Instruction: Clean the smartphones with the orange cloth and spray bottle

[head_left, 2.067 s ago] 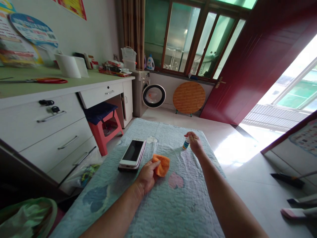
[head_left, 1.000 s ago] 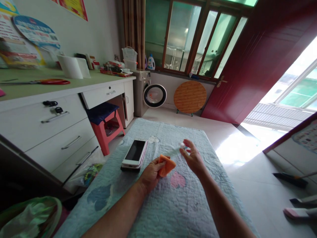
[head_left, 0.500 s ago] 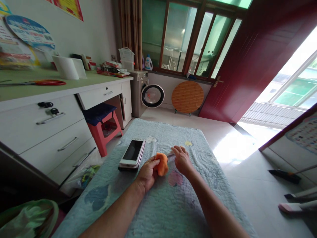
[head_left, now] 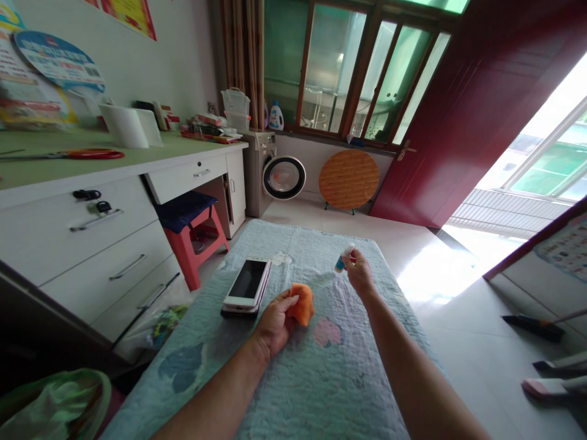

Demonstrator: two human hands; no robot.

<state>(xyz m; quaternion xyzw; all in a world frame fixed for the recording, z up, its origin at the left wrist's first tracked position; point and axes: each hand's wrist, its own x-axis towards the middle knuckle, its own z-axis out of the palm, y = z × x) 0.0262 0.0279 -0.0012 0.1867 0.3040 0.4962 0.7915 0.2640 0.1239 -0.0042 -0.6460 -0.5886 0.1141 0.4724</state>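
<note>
The left hand (head_left: 275, 324) had its thumb and fingers closed on a small orange cloth (head_left: 302, 305), and the cloth stuck up out of the grip. The right hand (head_left: 361, 274) was pinching a little bottle (head_left: 340, 264) near its white top. The bottle had some blue on it, and it leaned over, with its top toward the right hand. It was hard to tell if its bottom touched the blanket. The cloth and the bottle were apart, with the bottle farther out and more to the right. Under both hands was a pale blue blanket (head_left: 330, 385) with a pink patch (head_left: 327, 331) just below the orange cloth. A white phone (head_left: 247, 282) lay on the left side of the blanket, near the left hand. Its dark screen faced up, and it sat on top of other flat things, with something black at the bottom. Off to the left, a red stool (head_left: 189, 260) with a dark blue seat stood by the desk (head_left: 192, 157). Red-handled scissors (head_left: 98, 154) and a white paper roll (head_left: 123, 127) were on the desk.
</note>
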